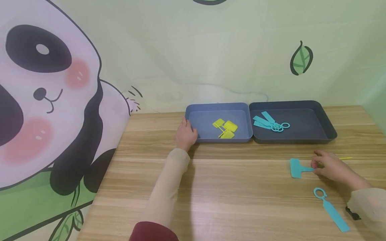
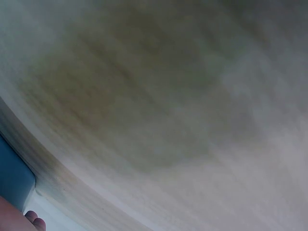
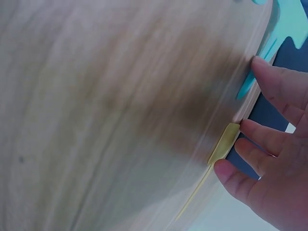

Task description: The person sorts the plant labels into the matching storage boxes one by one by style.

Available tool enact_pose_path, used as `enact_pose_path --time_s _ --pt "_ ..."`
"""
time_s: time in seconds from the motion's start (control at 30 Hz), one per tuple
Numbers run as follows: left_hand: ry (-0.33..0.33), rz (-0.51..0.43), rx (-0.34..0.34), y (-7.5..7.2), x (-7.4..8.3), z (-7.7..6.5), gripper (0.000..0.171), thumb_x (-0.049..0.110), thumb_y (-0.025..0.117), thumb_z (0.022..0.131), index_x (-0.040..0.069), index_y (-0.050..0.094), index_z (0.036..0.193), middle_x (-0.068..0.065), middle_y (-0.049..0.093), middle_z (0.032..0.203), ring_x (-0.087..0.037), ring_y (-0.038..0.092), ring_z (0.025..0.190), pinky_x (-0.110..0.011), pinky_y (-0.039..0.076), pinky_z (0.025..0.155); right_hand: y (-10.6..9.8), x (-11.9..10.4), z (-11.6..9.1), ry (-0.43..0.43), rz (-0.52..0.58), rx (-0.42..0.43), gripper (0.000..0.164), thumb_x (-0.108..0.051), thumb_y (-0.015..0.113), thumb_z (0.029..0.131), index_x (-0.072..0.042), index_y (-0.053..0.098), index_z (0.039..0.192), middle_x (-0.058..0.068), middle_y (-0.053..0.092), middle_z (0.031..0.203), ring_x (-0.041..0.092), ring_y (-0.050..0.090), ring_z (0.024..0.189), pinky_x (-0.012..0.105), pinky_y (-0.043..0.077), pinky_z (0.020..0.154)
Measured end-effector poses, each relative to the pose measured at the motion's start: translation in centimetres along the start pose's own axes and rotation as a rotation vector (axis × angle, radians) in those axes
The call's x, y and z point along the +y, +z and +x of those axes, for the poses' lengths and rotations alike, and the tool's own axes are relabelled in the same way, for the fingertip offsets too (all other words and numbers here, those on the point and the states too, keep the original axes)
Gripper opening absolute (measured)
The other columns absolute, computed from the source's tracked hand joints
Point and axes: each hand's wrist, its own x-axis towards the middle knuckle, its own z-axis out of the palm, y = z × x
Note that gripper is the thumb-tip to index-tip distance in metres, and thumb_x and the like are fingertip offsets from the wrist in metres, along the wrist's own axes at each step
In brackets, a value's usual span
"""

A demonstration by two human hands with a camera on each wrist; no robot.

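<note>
My left hand [image 1: 186, 135] holds the left side of the blue tray [image 1: 222, 140], where several yellow plant labels [image 1: 230, 126] lie in a small heap. Over on the right, my right hand [image 1: 331, 167] hovers low at the table with thumb and fingers apart. Its thumb touches the stem of a teal T-shaped plant label [image 1: 295, 168]. Its other fingertips touch a yellow plant label [image 3: 224, 144], mostly hidden beneath the hand in the head view. A teal ring-ended plant label [image 1: 333, 212] lies nearer, beside the right sleeve.
A dark grey tray [image 1: 304, 127] adjoins the blue one on its right and contains several teal ring-ended labels [image 1: 265, 124]. Both trays stand at the back of the wooden table [image 1: 235, 190], against a printed cloth [image 1: 169, 50]. A small black object [image 1: 352, 213] shows by the right sleeve.
</note>
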Motion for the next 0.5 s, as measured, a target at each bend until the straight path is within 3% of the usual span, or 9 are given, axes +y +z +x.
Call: enact_pose_path --time_s 0.37,0.5 --pt "0.0 0.009 0.0 -0.13 0.04 -0.09 0.056 0.027 0.035 0.089 -0.004 0.029 0.135 -0.015 0.016 0.147 -0.026 0.022 0.134 -0.033 0.021 0.11 -0.24 0.31 -0.26 -0.044 0.064 0.052 0.021 -0.005 0.063 0.073 -0.011 0.045 0.064 0.046 0.034 0.119 0.063 0.027 0.107 0.069 0.022 0.086" --pt "0.002 0.006 0.003 -0.13 0.03 -0.07 0.056 0.027 0.035 0.089 -0.004 0.029 0.135 -0.015 0.016 0.147 -0.026 0.021 0.134 -0.033 0.021 0.11 -0.31 0.25 -0.36 -0.095 0.11 0.124 0.022 0.001 0.062 0.072 -0.01 0.045 0.065 0.042 0.046 0.11 0.06 0.036 0.103 0.066 0.03 0.082"
